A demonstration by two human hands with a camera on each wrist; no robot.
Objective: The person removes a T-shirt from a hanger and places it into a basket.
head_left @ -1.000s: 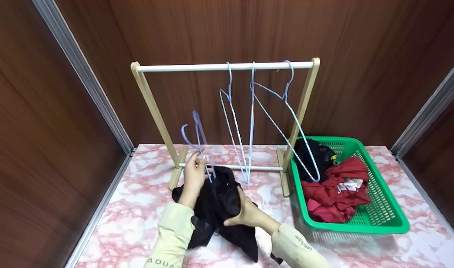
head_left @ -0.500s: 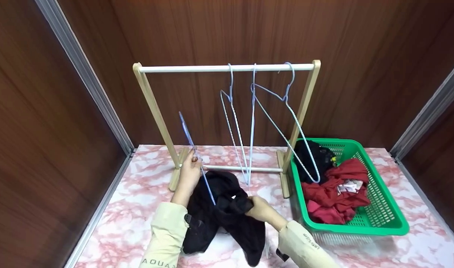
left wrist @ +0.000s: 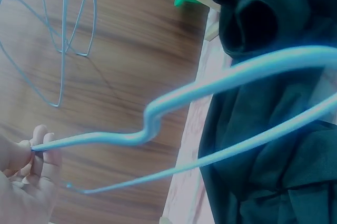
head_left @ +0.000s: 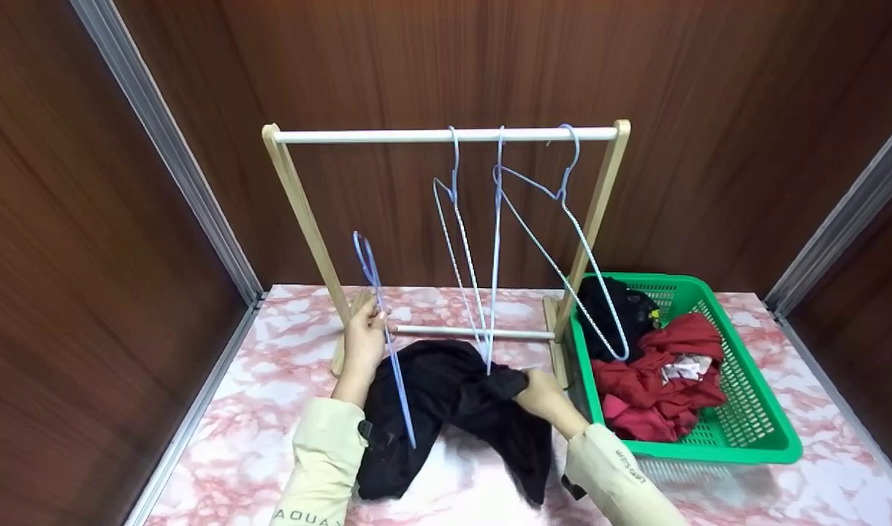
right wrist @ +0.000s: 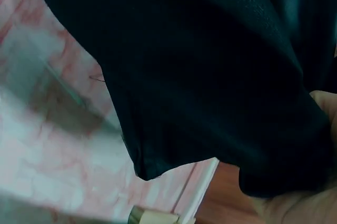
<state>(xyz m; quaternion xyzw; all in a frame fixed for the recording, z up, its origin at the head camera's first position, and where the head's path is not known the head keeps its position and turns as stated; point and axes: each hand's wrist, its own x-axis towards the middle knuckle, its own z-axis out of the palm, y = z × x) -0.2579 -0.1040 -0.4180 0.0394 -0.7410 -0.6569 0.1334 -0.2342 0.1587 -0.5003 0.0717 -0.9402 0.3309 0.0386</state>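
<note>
My left hand (head_left: 365, 337) pinches a blue wire clothes hanger (head_left: 399, 387) near its hook, to the left of the rack. The hanger appears almost edge-on, its lower end overlapping a black garment (head_left: 446, 372) in the head view. In the left wrist view the hanger's bent wire (left wrist: 210, 88) runs from the fingers across the picture. With my right hand (head_left: 545, 398) I grip a bunched edge of the black garment on its right side. The garment spreads between both hands, two flaps drooping toward the front. Its cloth fills much of the right wrist view.
Behind the hands stands a small wooden rack with a white bar (head_left: 358, 136). Three blue hangers hang from it, among them a right-hand hanger (head_left: 593, 270) overlapping the green basket (head_left: 708, 451). The basket contains red clothing (head_left: 665, 391) and black clothing (head_left: 608, 318). Wood-look panels enclose the marbled tabletop (head_left: 234, 409).
My right hand has taken hold of the garment's edge and drawn it to the right, spreading the cloth. The hanger in my left hand has turned edge-on and moved slightly left.
</note>
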